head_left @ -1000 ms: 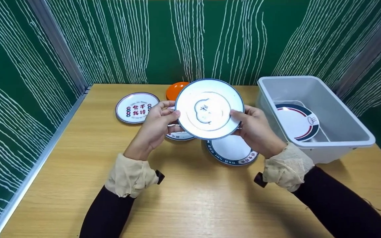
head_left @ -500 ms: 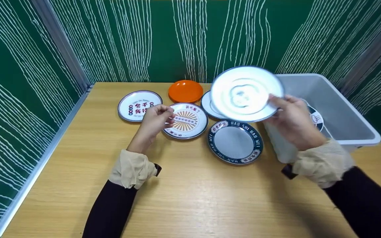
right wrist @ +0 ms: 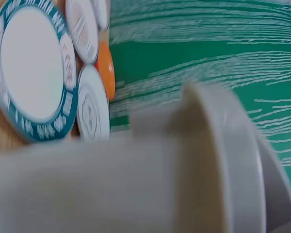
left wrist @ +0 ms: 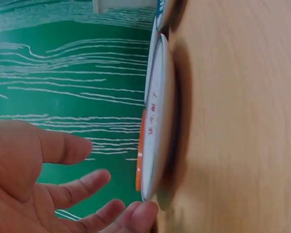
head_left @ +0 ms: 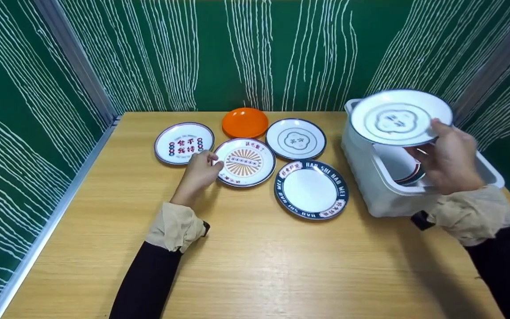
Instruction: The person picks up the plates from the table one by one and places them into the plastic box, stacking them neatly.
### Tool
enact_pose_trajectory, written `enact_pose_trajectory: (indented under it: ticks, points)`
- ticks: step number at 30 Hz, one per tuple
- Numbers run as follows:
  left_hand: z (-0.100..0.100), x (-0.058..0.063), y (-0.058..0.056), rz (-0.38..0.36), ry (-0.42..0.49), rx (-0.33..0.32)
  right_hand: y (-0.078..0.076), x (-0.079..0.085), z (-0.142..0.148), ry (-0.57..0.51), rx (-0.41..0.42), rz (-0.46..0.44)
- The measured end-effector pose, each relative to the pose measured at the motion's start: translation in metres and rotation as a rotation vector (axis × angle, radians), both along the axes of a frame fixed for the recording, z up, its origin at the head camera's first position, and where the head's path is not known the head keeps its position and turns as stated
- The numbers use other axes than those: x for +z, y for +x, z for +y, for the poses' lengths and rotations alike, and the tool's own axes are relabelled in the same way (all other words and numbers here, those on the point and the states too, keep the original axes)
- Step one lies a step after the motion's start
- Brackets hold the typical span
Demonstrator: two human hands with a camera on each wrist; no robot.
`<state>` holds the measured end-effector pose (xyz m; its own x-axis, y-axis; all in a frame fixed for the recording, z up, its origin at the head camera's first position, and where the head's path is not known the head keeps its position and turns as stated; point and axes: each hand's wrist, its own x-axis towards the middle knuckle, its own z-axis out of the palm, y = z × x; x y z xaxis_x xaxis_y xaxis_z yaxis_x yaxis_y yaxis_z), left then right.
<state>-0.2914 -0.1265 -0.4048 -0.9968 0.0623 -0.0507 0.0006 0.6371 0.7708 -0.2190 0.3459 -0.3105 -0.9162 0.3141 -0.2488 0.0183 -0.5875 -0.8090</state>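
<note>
A white plate with a thin blue rim and a grey flower-shaped outline is held by its right edge in my right hand, above the grey-white plastic bin. In the bin lies a plate with a dark and red rim, partly hidden. My left hand hovers by the left edge of a sunburst plate with red lettering. Its fingers are loosely bent and hold nothing; in the left wrist view the lowest fingertip is close to that plate's edge, and I cannot tell if they touch.
On the wooden table lie an orange plate, an oval plate with red characters, another flower-outline plate and a dark-rimmed plate. Green walls with white lines stand behind and at the sides.
Both hands held the white plate; the left let go and drew back slightly left and down. The right hand carried the plate to the right, from over the table plates to over the bin.
</note>
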Motion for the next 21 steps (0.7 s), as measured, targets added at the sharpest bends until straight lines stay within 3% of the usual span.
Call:
enact_pose_trajectory:
  ticks: [6, 9, 14, 21]
  points:
    - [-0.006, -0.011, -0.003, -0.033, -0.035, -0.003, -0.001, -0.004, 0.017, 0.071, -0.085, -0.063]
    - [-0.005, -0.014, -0.004, -0.076, -0.016, -0.006, -0.003, -0.007, 0.024, 0.073, -0.074, -0.088]
    - [-0.004, -0.017, -0.008, -0.116, 0.021, -0.031, -0.009, -0.010, 0.034, 0.219, 0.040, -0.205]
    - [0.000, -0.020, -0.009, -0.109, 0.022, -0.020, -0.015, -0.015, 0.043, 0.446, 0.206, -0.347]
